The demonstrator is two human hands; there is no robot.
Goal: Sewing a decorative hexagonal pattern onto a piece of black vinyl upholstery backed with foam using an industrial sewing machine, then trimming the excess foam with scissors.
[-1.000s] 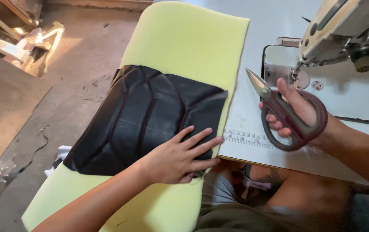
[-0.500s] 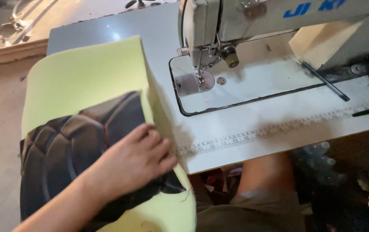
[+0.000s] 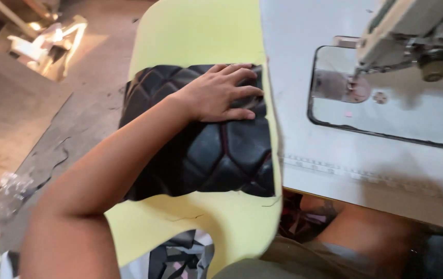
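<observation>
I am looking down on a dusty concrete workshop floor beside a white sewing table, where a grey industrial sewing machine head stands over its steel needle plate. My left hand lies flat with the fingers spread, pressing down and gripping nothing, on a black quilted leatherette panel stitched in a diamond pattern. My right hand is out of view, so I cannot tell what it is doing. The panel sits on a pale yellow-green sheet of foam, its right edge close to the foam's right edge, which laps over the table's left side. As I judge it, the main risk is slippage: only one palm holds the glossy panel near its upper right corner, so its lower part could creep or twist out of line with the foam. The foam overhangs the table toward the floor on the left, and its hanging weight could drag both layers off. The foam's lower edge shows a small tear that could lengthen if pulled. The panel looks puffy and shiny, its padded diamonds catching light, with faint reddish stitch lines. Its lower edge is cut in a slight curve, and scraps of dark and light fabric lie below the foam.
</observation>
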